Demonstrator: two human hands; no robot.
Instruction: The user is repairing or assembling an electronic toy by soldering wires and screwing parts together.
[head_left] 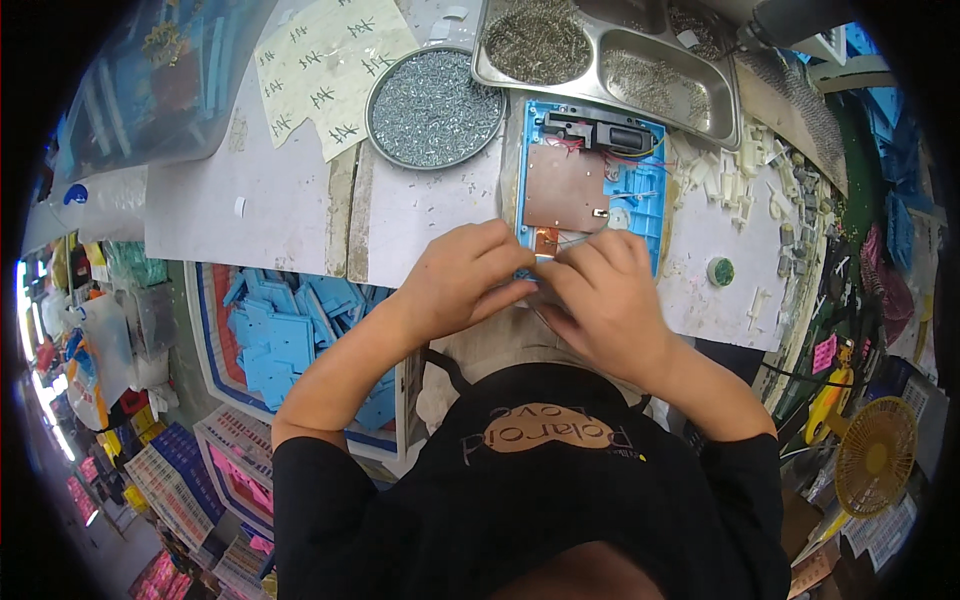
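Note:
A light blue plastic casing [648, 190] lies on the table in front of me. Inside it sit a brown circuit board [563, 187], a black oblong module [600, 132] at the far end and thin wires. My left hand [462, 277] is closed at the casing's near left corner, thumb and fingertips pinched together. Close beside it, my right hand [607, 300] is also closed, its fingertips bent over the near edge. A small copper-coloured part [546, 242] shows between the hands. Whatever the fingertips grip is too small and covered to name.
A round tray of small screws [437, 108] stands beyond my left hand. A metal compartment tray [608, 88] with small metal parts stands at the back. White plastic pieces [735, 185] and a green-topped round item [720, 271] lie right. A crate [204, 330] holds blue panels [280, 345].

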